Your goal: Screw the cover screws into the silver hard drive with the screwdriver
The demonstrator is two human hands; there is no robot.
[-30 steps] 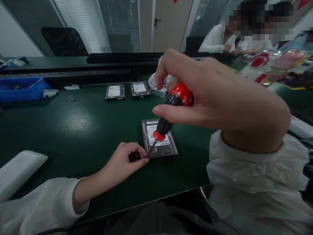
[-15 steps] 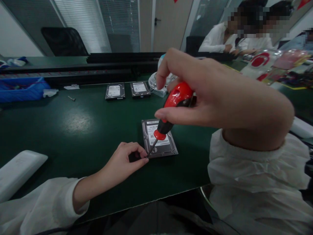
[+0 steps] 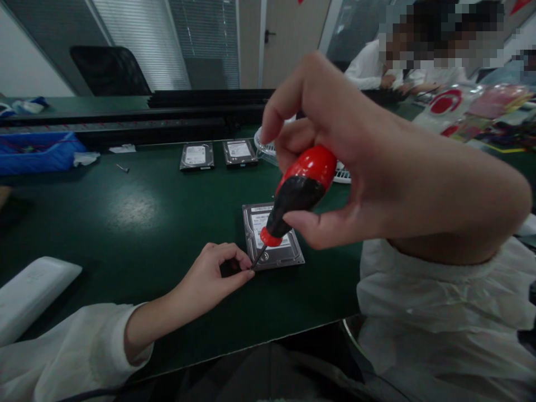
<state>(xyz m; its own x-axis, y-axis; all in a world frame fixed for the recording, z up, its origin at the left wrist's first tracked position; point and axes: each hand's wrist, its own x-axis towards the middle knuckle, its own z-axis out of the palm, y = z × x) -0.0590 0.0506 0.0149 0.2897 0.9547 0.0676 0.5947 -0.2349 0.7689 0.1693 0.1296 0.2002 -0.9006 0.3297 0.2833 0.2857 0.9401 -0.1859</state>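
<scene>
A hard drive point(image 3: 278, 255) lies label up on the green table in front of me. My right hand point(image 3: 330, 134) grips the red and black handle of a screwdriver point(image 3: 295, 192), tilted so its shaft runs down to the drive's near left corner. At that corner my left hand point(image 3: 224, 268) is closed, thumb and fingers pinched around the screwdriver's tip. Whether a screw sits under the tip is hidden by the fingers. Farther back lie two more hard drives, one on the left point(image 3: 196, 156) and one on the right point(image 3: 239, 152).
A blue bin point(image 3: 39, 153) stands at the back left, with a small screw-like piece point(image 3: 123, 167) nearby. A white box-like object point(image 3: 37, 296) lies at the near left. Behind my right hand is a white fan point(image 3: 264, 144). Plastic packages point(image 3: 469, 109) and other people are at the far right.
My right hand has turned on the screwdriver handle, its thumb now lower and its knuckles higher. The handle shows more black side. My left hand and the hard drive have stayed put.
</scene>
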